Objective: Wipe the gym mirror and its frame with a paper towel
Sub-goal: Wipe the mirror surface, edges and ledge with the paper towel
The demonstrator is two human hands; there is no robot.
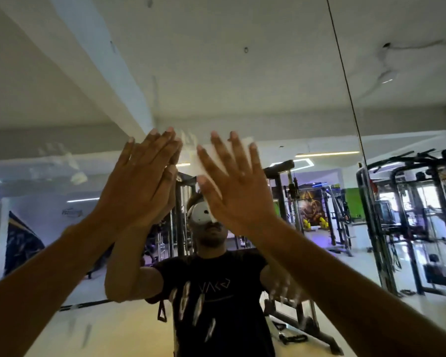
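Note:
A large gym mirror [242, 73] fills the view straight ahead. My right hand [240, 184] lies flat with straight, spread fingers and presses a white paper towel [206, 163] against the glass. Only the towel's edges show past the fingers and below the palm. My left hand [139, 181] is raised just left of it, fingers straight, flat on or very near the glass, holding nothing. Smeared handprints [59, 161] mark the glass to the left, and streaks [191, 305] mark it lower down.
A thin dark vertical seam [345, 86] between mirror panels runs down the right side. The glass reflects a person in a black shirt, gym machines [410, 215], the ceiling and a shiny floor.

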